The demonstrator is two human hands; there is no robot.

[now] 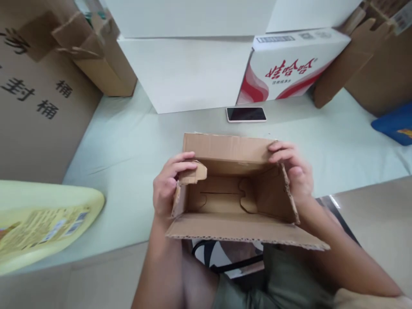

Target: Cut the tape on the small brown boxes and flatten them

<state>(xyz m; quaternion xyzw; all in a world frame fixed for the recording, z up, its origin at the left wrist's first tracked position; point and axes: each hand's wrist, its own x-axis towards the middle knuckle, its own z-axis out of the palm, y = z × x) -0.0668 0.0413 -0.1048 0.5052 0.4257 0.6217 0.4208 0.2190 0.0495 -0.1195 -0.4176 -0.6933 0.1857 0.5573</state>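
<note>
Between my hands is a brown cardboard box [225, 227], tilted so its open top faces me. Nothing lies inside, and the slotted, interlocked bottom flaps show. The near and far top flaps are folded outward. My left hand [167, 184] grips the box's left side, with fingers over a small torn-edged side flap [196, 172] and the thumb on the outer edge. At the right far corner, my right hand [294, 171] is closed on the box, fingertips on the far flap and thumb by the right side flap.
Beyond the box, a phone [246, 114] lies on the pale green tabletop [128, 206]. White cartons [196, 73] and a red-and-white carton [289, 68] stand behind it. Brown boxes [106, 64] line the back left. A yellow-green bottle [48, 223] lies left; a blue container [395, 124] is right.
</note>
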